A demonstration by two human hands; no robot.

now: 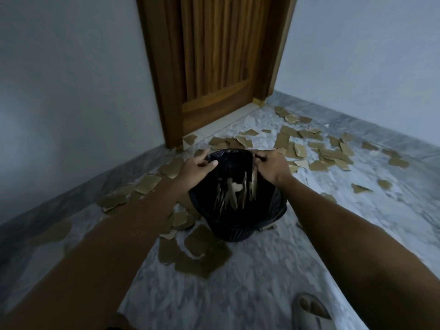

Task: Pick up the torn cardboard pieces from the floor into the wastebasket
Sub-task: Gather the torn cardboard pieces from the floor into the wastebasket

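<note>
A dark ribbed plastic wastebasket, lined with a glossy black bag, stands on the mottled grey marble floor in front of a slatted wooden door. The left hand and right hand each pinch the bag's rim on opposite sides. Flat, jagged brown torn cardboard pieces litter the floor toward the far walls and around the basket; several stand upright inside. Bare floor lies nearest the person, beside a pale sandal.
</note>
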